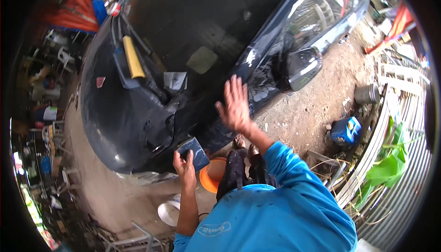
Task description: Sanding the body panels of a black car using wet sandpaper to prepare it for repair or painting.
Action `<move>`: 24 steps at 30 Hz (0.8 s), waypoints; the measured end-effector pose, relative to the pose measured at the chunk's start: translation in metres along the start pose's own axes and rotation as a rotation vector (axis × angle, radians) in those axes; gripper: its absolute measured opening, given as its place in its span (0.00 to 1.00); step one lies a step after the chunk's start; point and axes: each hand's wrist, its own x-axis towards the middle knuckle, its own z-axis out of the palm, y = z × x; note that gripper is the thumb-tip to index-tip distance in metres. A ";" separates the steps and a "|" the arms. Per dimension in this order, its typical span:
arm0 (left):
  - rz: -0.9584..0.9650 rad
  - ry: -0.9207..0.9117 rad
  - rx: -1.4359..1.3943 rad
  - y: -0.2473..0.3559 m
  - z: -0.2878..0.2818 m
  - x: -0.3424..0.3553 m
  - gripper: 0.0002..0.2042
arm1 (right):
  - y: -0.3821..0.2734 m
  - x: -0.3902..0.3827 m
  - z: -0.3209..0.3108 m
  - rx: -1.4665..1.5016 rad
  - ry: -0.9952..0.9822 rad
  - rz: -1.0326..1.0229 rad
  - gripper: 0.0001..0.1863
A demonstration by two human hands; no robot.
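Observation:
A black car [115, 123] fills the upper middle. My right hand [234, 103] lies with fingers stretched out on the dark panel below the windscreen's corner, beside the side mirror [303, 68]. My left hand [184, 167], lower down near the fender, grips a dark blue-grey square sheet or pad [197, 155], probably sandpaper-like in look. On the car by the wipers lie a long yellow block [132, 57] and a small grey square piece [174, 80]. An orange basin [210, 175] stands on the ground by my legs.
A white bucket [168, 211] is at lower middle. To the right are a blue jerrycan [345, 130], a grey bucket [366, 93], wooden slats, green leaves and corrugated sheeting [404, 187]. Cluttered chairs and items line the left. Orange tarps [78, 8] hang at the top left.

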 end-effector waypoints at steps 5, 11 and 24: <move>-0.004 0.261 0.016 0.002 -0.008 -0.030 0.06 | -0.004 -0.005 0.030 -0.124 -0.060 0.034 0.42; -0.077 0.371 0.013 -0.034 -0.010 -0.089 0.06 | -0.059 -0.069 0.082 -0.067 -0.430 -0.684 0.41; -0.331 0.745 0.016 -0.088 -0.058 -0.206 0.09 | -0.063 -0.059 0.096 -0.084 -0.277 -0.469 0.45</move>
